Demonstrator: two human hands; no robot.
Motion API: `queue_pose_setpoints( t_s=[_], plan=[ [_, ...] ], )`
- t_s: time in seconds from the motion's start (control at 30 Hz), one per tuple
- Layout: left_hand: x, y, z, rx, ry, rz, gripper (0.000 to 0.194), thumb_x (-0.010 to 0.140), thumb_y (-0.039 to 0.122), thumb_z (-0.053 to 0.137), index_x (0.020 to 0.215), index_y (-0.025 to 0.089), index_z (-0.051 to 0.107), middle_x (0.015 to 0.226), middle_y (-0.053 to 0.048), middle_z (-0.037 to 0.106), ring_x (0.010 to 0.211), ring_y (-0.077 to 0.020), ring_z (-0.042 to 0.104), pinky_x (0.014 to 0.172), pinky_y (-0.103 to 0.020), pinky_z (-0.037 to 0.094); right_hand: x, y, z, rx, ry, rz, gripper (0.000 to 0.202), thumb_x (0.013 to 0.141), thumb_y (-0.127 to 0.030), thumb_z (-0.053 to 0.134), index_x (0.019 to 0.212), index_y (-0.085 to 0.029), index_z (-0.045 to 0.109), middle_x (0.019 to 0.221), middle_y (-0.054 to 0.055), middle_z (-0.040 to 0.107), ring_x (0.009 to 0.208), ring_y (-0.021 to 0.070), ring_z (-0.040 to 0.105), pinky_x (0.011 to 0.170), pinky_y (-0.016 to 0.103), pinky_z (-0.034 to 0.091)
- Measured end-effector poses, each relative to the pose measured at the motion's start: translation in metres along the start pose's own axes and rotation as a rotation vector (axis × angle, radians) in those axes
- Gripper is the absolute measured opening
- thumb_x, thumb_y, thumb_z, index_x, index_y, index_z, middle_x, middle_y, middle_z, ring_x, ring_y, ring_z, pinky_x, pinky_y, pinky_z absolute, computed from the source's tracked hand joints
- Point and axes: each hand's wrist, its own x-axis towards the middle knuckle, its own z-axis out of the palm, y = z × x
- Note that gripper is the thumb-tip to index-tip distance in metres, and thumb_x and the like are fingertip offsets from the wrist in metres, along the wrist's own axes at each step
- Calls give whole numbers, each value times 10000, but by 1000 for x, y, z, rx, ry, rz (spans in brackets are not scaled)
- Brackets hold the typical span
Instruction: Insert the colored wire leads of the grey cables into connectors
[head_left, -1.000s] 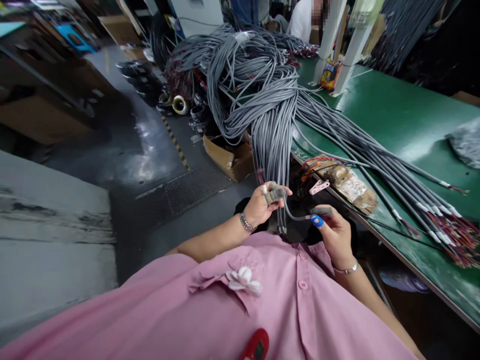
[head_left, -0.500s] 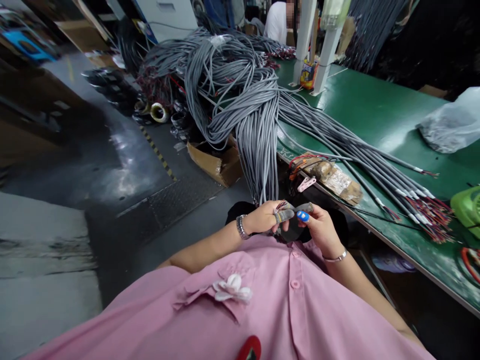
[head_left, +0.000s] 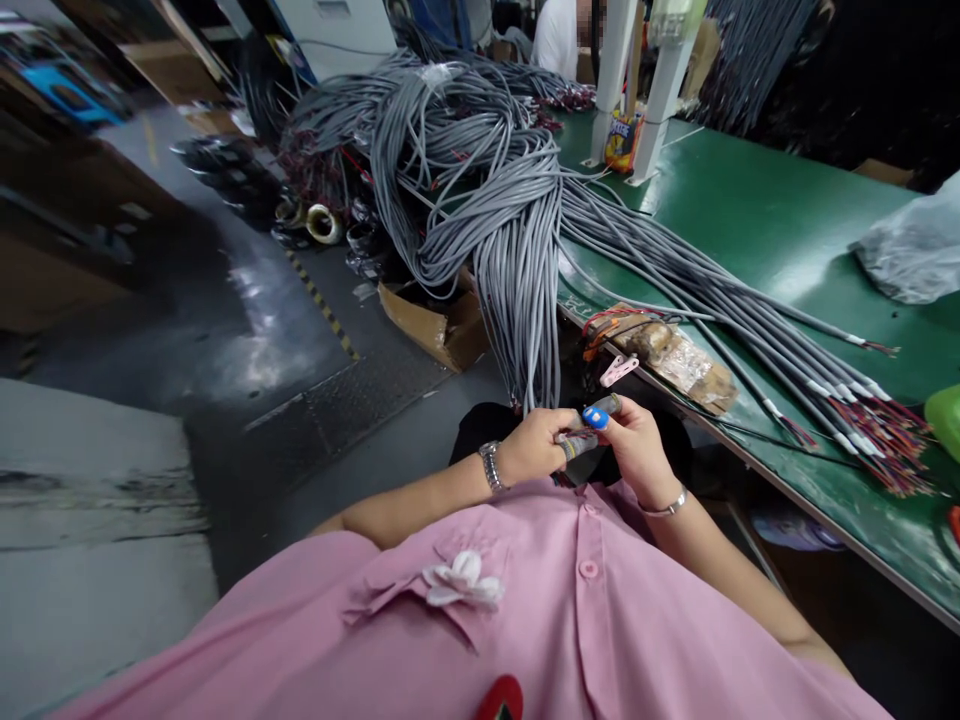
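Packet (head_left: 622, 141), lettering blurred, beyond cables (head_left: 517, 250) near left hand (head_left: 534, 446)

The left hand (head_left: 534, 448) and right hand (head_left: 637, 450) overlap, hiding whatever lies between them (too small to identify). The right edge crops a plastic bag (head_left: 911, 248), the bottom edge a red object (head_left: 504, 690).

Left forearm (head_left: 420, 503) and right forearm (head_left: 739, 565) converge in front of the torso (head_left: 547, 600). Both forearms are bare along their visible length. Left hand (head_left: 534, 447) and right hand (head_left: 637, 450) meet at the fingertips, digits curled into a pinch. Right thumb (head_left: 596, 417) points toward the left hand.
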Motion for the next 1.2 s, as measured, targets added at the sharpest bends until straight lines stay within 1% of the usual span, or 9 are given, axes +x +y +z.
queue_pose_setpoints(
  t_s=[0.07,0.17,0.23,0.37,0.73,0.87,1.0,1.07,1.2],
  plan=[
    [0,0,0,20,-52,-34,120,781,259,656,764,149,610,529,38,575,430,-86,565,418,-162,407,2,0,3,-5,-16,10,308,638,-401,831,668,-183,616,574,-43,549,506,90,434,491,229,361],
    [2,1,-2,-97,-73,-135,180,789,306,655,746,145,587,548,22,597,404,-91,568,387,-166,398,6,0,5,-12,16,18,325,643,-424,824,667,-185,605,566,-44,545,492,89,423,480,232,355],
    [4,1,-3,-215,-34,-166,269,779,373,676,701,142,562,556,12,604,398,-89,571,378,-163,386,8,2,4,-1,37,18,334,671,-438,806,654,-187,587,546,-48,525,479,85,412,476,232,353],
    [8,-2,-2,-417,84,-139,375,736,465,715,662,132,560,566,0,614,417,-87,592,376,-155,361,8,9,0,82,30,-3,298,732,-419,771,685,-190,587,533,-60,487,469,76,386,483,229,343],
    [18,-11,1,-687,297,-158,350,711,451,730,737,149,555,565,14,625,380,-85,565,342,-162,313,2,13,-8,-43,50,-86,251,780,-381,740,713,-193,588,573,-53,489,519,87,407,511,234,336],
    [19,-11,-1,-691,304,-149,374,691,469,744,728,148,555,547,19,609,362,-80,541,336,-167,302,7,19,-13,-24,16,-63,271,818,-413,691,707,-194,575,583,-44,495,525,94,414,524,240,355],
    [18,-12,0,-614,286,-148,363,724,473,719,734,145,565,560,14,615,371,-76,545,339,-165,296,9,18,-13,-25,-54,-22,279,843,-477,636,818,-199,620,665,-17,556,564,110,466,554,252,403],
    [18,-14,1,-545,252,-146,358,745,468,702,706,139,567,562,9,615,377,-72,547,347,-163,308,10,14,-9,-37,-74,-20,276,812,-473,674,862,-205,629,707,-12,576,582,113,478,549,249,411],
    [19,-16,0,-439,135,-150,376,760,467,694,649,130,567,552,0,613,383,-67,549,366,-158,340,11,4,-2,-74,-29,-46,263,747,-432,748,815,-209,628,722,-13,598,592,115,480,541,244,406]
  ],
)
